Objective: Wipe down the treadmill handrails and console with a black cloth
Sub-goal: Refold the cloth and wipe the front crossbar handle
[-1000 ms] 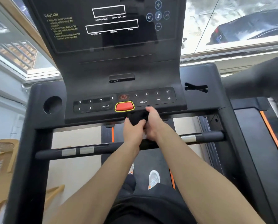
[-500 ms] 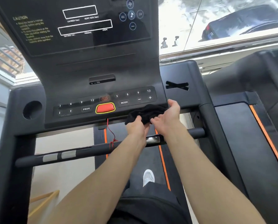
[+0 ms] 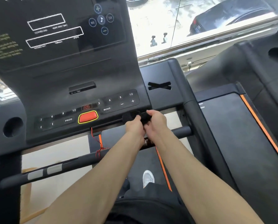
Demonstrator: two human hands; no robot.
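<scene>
The black treadmill console [image 3: 67, 75] fills the upper left, with a button panel and a red stop button [image 3: 88, 117] along its lower edge. A bunched black cloth [image 3: 136, 116] sits at the console's lower right front edge. My left hand [image 3: 134, 127] and my right hand [image 3: 156, 122] both grip the cloth, close together. The horizontal handrail bar [image 3: 80, 160] runs below my hands, with silver sensor patches at its left. The right upright rail [image 3: 198, 126] stands just beyond my right hand.
A red safety cord [image 3: 97, 146] hangs from the console onto the bar. A cup holder [image 3: 13, 126] is at the left. A second treadmill deck with an orange stripe [image 3: 241, 135] lies to the right. Windows are ahead; my shoe [image 3: 148, 178] is on the belt below.
Both hands have slid the cloth rightward along the console's lower edge, from under the red button to its right corner. My view has shifted right and closer.
</scene>
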